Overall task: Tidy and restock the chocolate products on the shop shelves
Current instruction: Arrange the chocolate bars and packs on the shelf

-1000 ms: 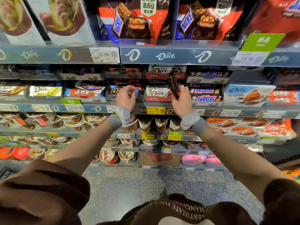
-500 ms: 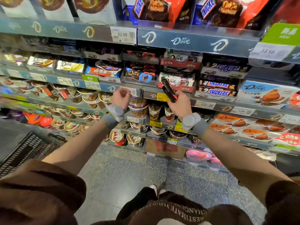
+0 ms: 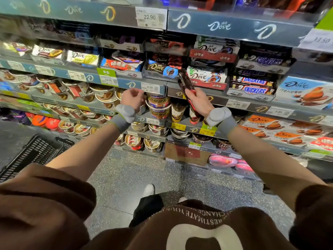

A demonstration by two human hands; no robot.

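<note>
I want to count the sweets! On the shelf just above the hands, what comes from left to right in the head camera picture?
Yellow Dove pack → red pack → dark Dove bars → white Dove packs → Snickers bars → blue Dove box.

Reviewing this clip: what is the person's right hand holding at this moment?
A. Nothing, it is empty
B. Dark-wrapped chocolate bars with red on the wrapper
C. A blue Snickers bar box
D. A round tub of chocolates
B. The right hand grips dark-wrapped chocolate bars with red on the wrapper, tilted up toward the Dove display box; the left hand is curled and holds nothing.
</note>
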